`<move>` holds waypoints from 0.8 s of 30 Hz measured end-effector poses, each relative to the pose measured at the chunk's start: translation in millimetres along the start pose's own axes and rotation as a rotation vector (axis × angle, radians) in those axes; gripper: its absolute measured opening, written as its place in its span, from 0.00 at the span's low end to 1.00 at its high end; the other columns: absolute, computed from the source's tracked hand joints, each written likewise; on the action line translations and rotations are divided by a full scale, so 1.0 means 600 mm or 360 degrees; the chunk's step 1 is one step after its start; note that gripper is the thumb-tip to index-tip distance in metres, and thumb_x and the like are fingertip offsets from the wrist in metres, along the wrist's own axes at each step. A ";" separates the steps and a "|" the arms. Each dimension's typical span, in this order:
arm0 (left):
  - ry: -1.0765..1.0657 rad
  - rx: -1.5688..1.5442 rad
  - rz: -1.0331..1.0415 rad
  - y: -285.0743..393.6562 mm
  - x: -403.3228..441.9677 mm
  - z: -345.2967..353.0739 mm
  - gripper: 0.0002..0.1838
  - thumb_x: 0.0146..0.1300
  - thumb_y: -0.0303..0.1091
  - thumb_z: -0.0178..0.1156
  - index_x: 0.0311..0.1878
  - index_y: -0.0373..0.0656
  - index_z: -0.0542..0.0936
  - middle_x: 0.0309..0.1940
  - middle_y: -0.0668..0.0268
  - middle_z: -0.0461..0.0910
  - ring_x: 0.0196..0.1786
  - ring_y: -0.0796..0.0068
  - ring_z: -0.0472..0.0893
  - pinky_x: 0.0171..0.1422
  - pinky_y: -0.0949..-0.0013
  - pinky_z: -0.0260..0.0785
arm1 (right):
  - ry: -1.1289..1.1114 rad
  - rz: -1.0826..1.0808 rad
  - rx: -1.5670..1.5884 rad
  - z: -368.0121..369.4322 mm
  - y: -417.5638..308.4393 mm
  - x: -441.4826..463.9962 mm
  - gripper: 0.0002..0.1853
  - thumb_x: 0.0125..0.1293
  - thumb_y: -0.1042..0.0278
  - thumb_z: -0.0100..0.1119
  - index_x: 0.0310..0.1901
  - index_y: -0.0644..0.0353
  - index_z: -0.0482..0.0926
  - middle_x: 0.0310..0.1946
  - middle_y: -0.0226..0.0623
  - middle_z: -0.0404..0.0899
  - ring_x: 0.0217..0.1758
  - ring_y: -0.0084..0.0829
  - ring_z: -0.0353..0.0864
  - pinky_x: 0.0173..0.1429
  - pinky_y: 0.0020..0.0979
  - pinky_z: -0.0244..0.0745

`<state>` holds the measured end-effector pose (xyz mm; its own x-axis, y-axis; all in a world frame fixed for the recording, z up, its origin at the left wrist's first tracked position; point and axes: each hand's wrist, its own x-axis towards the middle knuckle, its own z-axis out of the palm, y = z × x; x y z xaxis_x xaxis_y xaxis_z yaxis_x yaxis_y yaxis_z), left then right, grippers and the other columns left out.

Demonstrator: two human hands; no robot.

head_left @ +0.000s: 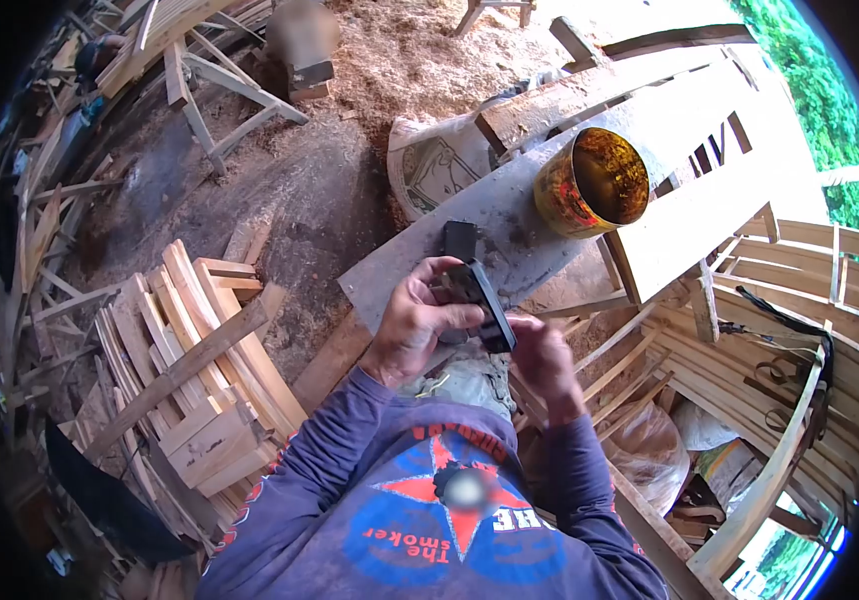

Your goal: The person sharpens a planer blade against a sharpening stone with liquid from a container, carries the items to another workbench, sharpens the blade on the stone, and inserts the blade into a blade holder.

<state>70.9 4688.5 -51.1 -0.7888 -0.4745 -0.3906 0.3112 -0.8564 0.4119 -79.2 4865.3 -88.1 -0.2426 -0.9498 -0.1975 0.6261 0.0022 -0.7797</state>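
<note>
My left hand [413, 318] is closed around a dark, flat, rectangular block [490, 308], with the thumb across its near face. The block is tilted, and its exact kind does not show. At the block's lower right end is my right hand [545, 362], slightly blurred, its fingers curled together; anything between them is hidden. Just beyond my left fingers, a small black rectangular piece [460, 239] rests on a grey, dusty plank [404, 268]. Farther along that plank stands a round, open container [574, 196] with yellow and red stains and a dark inside.
Stacked boards [204, 350] lie to the left, under a slanting wooden bar [184, 370]. A printed sack [436, 165] leans behind the plank. Wooden slats and a rail with a black strap [787, 318] stand at the right. Wood shavings [399, 60] cover the ground ahead.
</note>
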 end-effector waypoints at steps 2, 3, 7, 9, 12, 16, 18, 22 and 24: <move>-0.0174 0.0729 0.0054 0.017 -0.010 0.012 0.32 0.57 0.16 0.76 0.63 0.40 0.73 0.48 0.62 0.87 0.52 0.73 0.87 0.60 0.65 0.84 | -0.0134 -0.0264 -0.0484 0.020 -0.054 0.011 0.35 0.80 0.39 0.54 0.69 0.66 0.77 0.73 0.49 0.73 0.68 0.39 0.80 0.76 0.44 0.68; -0.0246 0.0768 0.0102 0.007 -0.009 0.008 0.32 0.56 0.16 0.78 0.62 0.40 0.74 0.48 0.62 0.88 0.51 0.76 0.87 0.57 0.69 0.84 | -0.0018 -0.0194 -0.0592 0.059 -0.071 0.012 0.32 0.78 0.47 0.61 0.71 0.66 0.75 0.72 0.47 0.74 0.68 0.36 0.80 0.76 0.42 0.68; -0.0139 0.0818 0.0160 -0.024 0.007 0.004 0.31 0.60 0.19 0.76 0.65 0.39 0.73 0.47 0.62 0.87 0.50 0.75 0.87 0.57 0.69 0.83 | 0.0276 0.0042 -0.0659 0.081 -0.053 0.021 0.34 0.69 0.67 0.74 0.73 0.68 0.72 0.68 0.41 0.78 0.66 0.28 0.79 0.73 0.35 0.71; -0.0119 0.0741 0.0012 -0.020 0.010 -0.002 0.31 0.62 0.20 0.75 0.66 0.39 0.72 0.47 0.62 0.87 0.49 0.75 0.87 0.56 0.69 0.83 | 0.0298 0.0148 -0.0570 0.066 -0.051 0.025 0.33 0.70 0.67 0.73 0.72 0.68 0.72 0.66 0.39 0.80 0.65 0.26 0.79 0.71 0.32 0.72; -0.0106 0.0803 -0.0128 -0.015 0.014 -0.050 0.34 0.62 0.24 0.77 0.70 0.37 0.73 0.51 0.60 0.85 0.52 0.74 0.86 0.57 0.69 0.82 | 0.0296 0.0303 -0.0416 0.039 -0.037 0.031 0.29 0.72 0.69 0.71 0.70 0.68 0.74 0.59 0.35 0.84 0.62 0.25 0.81 0.67 0.30 0.74; 0.0434 0.1640 0.0328 -0.007 0.018 -0.098 0.35 0.57 0.32 0.79 0.68 0.34 0.78 0.51 0.58 0.82 0.48 0.73 0.82 0.56 0.67 0.80 | 0.0428 0.0240 -0.0410 0.006 -0.008 0.057 0.22 0.71 0.75 0.68 0.65 0.64 0.78 0.53 0.33 0.86 0.54 0.22 0.84 0.61 0.29 0.79; 0.0640 0.1832 0.0533 -0.018 0.033 -0.107 0.28 0.59 0.30 0.76 0.63 0.35 0.81 0.51 0.57 0.83 0.48 0.70 0.83 0.56 0.64 0.80 | 0.0461 -0.0243 -0.1835 -0.008 0.011 0.073 0.22 0.69 0.75 0.69 0.64 0.61 0.80 0.52 0.36 0.88 0.54 0.29 0.87 0.59 0.34 0.80; 0.0593 0.2395 0.1222 -0.064 0.041 -0.081 0.22 0.62 0.26 0.73 0.60 0.37 0.84 0.53 0.53 0.82 0.56 0.54 0.83 0.64 0.56 0.76 | -0.0079 -0.1225 -0.2904 -0.043 0.040 0.099 0.24 0.62 0.73 0.64 0.62 0.56 0.81 0.60 0.37 0.85 0.64 0.39 0.82 0.67 0.47 0.72; 0.0489 0.2575 0.1256 -0.084 0.038 -0.082 0.24 0.60 0.26 0.73 0.61 0.38 0.84 0.56 0.53 0.81 0.61 0.51 0.80 0.69 0.54 0.72 | -0.0191 -0.1218 -0.2934 -0.062 0.060 0.093 0.25 0.60 0.71 0.63 0.62 0.54 0.82 0.64 0.36 0.82 0.66 0.39 0.79 0.67 0.48 0.72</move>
<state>63.1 4711.0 -121.3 -0.5562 -0.8002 0.2244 -0.3877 0.4886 0.7816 -97.7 4824.3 -149.5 0.0505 -0.9220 0.3839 -0.9579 -0.1536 -0.2428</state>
